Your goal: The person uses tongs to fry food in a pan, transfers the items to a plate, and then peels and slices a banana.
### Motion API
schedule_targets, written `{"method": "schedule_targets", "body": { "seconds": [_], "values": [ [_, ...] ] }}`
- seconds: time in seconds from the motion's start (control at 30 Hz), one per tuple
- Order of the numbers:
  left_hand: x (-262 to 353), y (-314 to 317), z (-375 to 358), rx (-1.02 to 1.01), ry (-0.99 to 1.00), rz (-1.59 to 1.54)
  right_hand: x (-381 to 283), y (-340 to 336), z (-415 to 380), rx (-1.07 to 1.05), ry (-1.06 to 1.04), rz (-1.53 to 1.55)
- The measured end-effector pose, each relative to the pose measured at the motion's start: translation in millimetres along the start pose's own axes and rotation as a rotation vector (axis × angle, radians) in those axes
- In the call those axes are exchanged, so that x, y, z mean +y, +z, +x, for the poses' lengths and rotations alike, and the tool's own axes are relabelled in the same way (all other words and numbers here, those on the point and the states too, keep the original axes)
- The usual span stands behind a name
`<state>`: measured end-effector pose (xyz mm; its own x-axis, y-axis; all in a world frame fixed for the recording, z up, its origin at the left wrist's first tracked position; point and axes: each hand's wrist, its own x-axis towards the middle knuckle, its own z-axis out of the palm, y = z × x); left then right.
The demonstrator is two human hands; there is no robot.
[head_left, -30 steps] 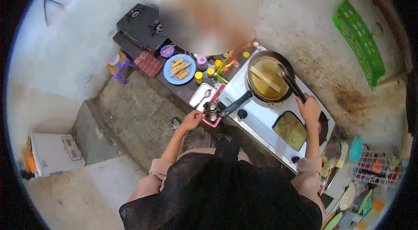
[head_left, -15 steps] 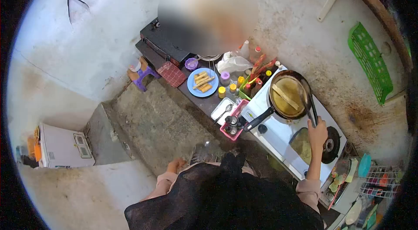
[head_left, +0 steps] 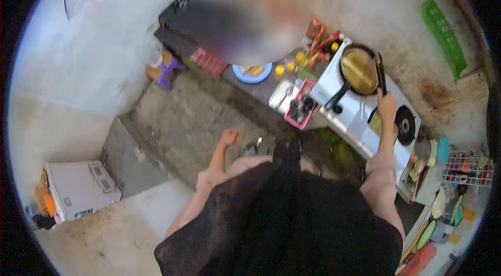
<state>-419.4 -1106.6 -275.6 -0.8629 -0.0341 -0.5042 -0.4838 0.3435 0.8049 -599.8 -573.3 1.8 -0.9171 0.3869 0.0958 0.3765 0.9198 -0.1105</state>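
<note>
My right hand [head_left: 386, 103] is closed around black tongs [head_left: 381, 73], which reach to the right rim of a black frying pan [head_left: 338, 96]. The pan sits on the far burner of a white stove [head_left: 356, 124]. In its yellowish oil lies a long pale strip of food [head_left: 361, 73], partly smeared. Over the floor, in front of my body, my left hand [head_left: 229, 137] hangs with its fingers curled in and nothing visible in them. A blue plate [head_left: 238, 74] with golden fried rolls [head_left: 254, 70] stands on the counter, its far side blurred out.
A pink basket [head_left: 293, 118] of dark-topped jars and a white tray [head_left: 278, 99] stand left of the stove. Yellow-capped jars [head_left: 279, 69] and bottles crowd behind them. A second burner [head_left: 406, 125] lies near my right forearm. A wire rack [head_left: 465, 168] is at the right.
My view has tilted, so the counter and stove sit higher. My left hand has come up and forward from beside my body. My right hand still holds the tongs at the pan.
</note>
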Motion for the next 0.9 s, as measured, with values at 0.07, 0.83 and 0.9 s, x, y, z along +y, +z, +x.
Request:
{"method": "schedule_targets", "body": {
  "seconds": [0.07, 0.83, 0.9],
  "values": [
    [15.0, -11.6, -9.0, 0.104, -0.081, -0.094, -2.4, 4.4, -4.3, 0.038, -0.072, 0.02],
    [61.8, -94.0, -30.7, 0.336, 0.464, 0.684, -22.1, 37.4, -34.0, 0.054, -0.054, -0.05],
    [68.5, -92.3, -25.6, 0.32, 0.485, 0.732, -28.8, 39.0, -41.4, 0.135, 0.047, 0.017]
  ]
}}
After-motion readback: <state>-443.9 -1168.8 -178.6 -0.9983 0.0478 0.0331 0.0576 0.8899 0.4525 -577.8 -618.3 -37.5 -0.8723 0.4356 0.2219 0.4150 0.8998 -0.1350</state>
